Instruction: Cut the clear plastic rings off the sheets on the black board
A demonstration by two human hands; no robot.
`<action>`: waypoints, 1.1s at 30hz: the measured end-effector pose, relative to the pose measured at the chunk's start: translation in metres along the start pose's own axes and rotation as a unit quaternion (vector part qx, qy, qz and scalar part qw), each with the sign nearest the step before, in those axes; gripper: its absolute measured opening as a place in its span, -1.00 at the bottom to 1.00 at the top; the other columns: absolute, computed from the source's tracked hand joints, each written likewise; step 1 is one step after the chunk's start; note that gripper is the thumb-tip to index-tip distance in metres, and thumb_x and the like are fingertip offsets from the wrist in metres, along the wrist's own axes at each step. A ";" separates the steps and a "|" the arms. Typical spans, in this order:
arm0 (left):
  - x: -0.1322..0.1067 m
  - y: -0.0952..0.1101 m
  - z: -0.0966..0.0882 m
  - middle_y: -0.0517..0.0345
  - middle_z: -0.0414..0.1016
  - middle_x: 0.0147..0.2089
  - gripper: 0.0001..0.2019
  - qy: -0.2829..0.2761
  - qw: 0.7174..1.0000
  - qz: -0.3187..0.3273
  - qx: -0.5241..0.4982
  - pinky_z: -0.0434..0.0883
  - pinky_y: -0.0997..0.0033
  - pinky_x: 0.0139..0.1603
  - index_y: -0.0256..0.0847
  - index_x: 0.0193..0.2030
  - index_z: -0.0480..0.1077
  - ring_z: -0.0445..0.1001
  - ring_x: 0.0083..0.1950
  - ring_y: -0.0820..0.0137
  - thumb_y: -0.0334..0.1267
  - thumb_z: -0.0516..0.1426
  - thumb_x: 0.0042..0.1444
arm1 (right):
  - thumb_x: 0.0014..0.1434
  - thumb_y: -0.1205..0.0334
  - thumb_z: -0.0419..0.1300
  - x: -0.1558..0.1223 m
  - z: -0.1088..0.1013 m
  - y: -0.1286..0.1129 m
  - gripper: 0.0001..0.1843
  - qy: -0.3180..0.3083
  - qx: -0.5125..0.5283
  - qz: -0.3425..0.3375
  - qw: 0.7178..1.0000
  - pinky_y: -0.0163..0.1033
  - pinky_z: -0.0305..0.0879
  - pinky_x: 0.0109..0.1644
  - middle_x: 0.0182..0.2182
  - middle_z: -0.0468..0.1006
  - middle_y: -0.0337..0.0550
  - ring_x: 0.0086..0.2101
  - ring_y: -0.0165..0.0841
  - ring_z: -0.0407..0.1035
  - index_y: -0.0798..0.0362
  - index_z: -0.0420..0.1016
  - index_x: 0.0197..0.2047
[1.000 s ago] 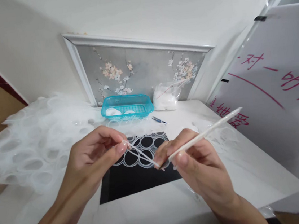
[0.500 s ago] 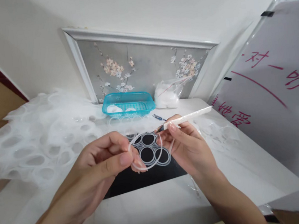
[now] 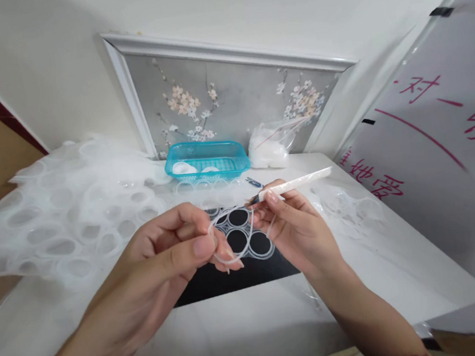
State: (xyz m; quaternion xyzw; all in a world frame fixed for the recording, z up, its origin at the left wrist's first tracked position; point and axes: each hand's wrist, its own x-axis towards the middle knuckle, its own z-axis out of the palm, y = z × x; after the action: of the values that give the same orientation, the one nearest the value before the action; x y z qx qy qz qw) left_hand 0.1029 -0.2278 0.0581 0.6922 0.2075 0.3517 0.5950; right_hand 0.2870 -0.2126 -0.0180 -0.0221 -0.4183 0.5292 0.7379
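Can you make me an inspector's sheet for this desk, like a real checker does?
Surface: white table with a black mat on it, pale circles showing on the mat
Things in hand: a thin white ring and a white-handled tool with a dark tip
Clutter: big heap of holed white sheets at left; blue basket with white pieces inside; plastic bag beside it
Hands: left hand pinches the ring; right hand grips the tool
Cables: nothing seen
Surroundings: framed flower picture behind; whiteboard with red writing at right
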 end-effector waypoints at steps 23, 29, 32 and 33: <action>-0.016 -0.001 -0.014 0.02 0.34 0.28 -0.39 -0.081 0.994 0.028 -0.061 0.48 0.21 0.04 0.00 0.29 0.24 0.46 0.13 0.01 -0.20 0.26 0.08 | 0.07 0.14 0.37 0.000 0.004 0.031 -0.80 -0.034 -0.025 0.103 0.994 -0.42 0.34 -0.45 -0.53 0.53 -0.31 -0.55 -0.51 0.42 0.07 0.49 -0.38; -0.016 -0.006 -0.017 -0.03 0.14 0.39 -0.19 -0.132 0.982 0.018 -0.137 0.51 0.03 -0.08 0.04 0.36 0.10 0.36 0.18 -0.25 -0.10 0.27 -0.05 | 0.13 0.16 0.32 -0.009 0.006 0.040 -0.83 -0.064 -0.054 0.127 0.988 -0.42 0.34 -0.41 -0.51 0.50 -0.31 -0.54 -0.53 0.38 0.08 0.49 -0.34; -0.020 -0.005 -0.016 -0.06 0.08 0.42 -0.15 -0.125 0.978 0.006 -0.169 0.52 0.04 -0.11 0.02 0.39 0.05 0.32 0.21 -0.28 -0.07 0.26 -0.06 | 0.17 0.14 0.29 -0.013 0.006 0.041 -0.83 -0.099 -0.080 0.118 0.985 -0.39 0.36 -0.43 -0.53 0.48 -0.30 -0.54 -0.49 0.41 0.07 0.47 -0.32; -0.021 -0.004 -0.016 -0.06 0.08 0.42 -0.15 -0.124 0.976 0.001 -0.177 0.52 0.05 -0.12 0.02 0.39 0.04 0.31 0.22 -0.28 -0.07 0.26 -0.05 | 0.18 0.14 0.28 -0.015 0.005 0.042 -0.82 -0.111 -0.087 0.120 0.983 -0.38 0.36 -0.44 -0.53 0.48 -0.30 -0.54 -0.48 0.42 0.07 0.46 -0.32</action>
State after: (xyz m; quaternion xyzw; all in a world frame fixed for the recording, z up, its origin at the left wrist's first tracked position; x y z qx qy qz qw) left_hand 0.0773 -0.2309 0.0498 0.6141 0.0659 0.2954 0.7289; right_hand 0.2505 -0.2083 -0.0429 -0.0770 -0.5360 0.5746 0.6137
